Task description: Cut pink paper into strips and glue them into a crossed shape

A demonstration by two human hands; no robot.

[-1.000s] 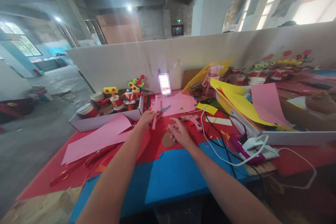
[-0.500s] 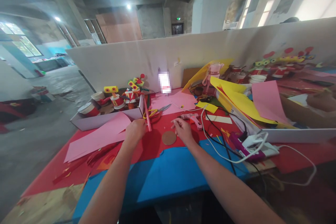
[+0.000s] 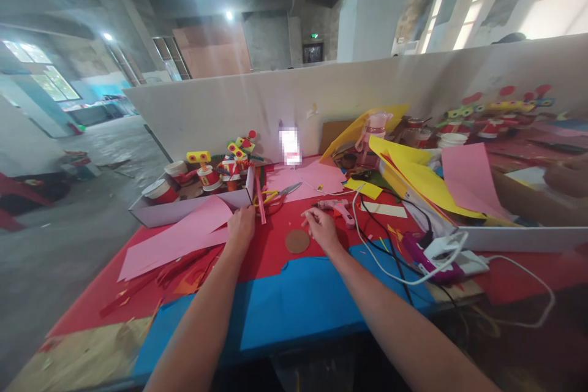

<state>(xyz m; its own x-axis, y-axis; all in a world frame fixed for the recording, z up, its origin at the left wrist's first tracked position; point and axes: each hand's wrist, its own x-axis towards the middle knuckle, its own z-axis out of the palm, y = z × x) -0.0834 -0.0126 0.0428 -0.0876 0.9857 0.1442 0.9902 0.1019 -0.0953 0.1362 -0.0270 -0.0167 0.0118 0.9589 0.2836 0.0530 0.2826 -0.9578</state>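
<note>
The step in hand looks like handling small paper pieces between the two hands, and it seems best done with light fingertips and the wrists low over the red-covered surface (image 3: 271, 254). The left hand (image 3: 242, 223) is loosely curled beside the thin, flat strip of pink paper (image 3: 260, 202), which leans near the end of the low white cardboard box (image 3: 195, 211); its fingertips are turned away, so whether they grip anything cannot be told. Should that hand take the strip, pinching it near one end would keep it from creasing, and the scissors with yellow handles and metal blades (image 3: 290, 188), lying just beyond, call for care. The right hand (image 3: 321, 226) is half closed, thumb and forefinger bent toward each other above the red covering; a small piece between them would be too small to make out. Just beside it on its left lies the flat, round brown disc (image 3: 297, 241), resting on the surface close to the edge of the blue sheet (image 3: 303, 294). The pink plastic glue gun (image 3: 337, 208) lies just beyond the right hand, so those fingers would do well to avoid its nozzle, which may be hot.
</note>
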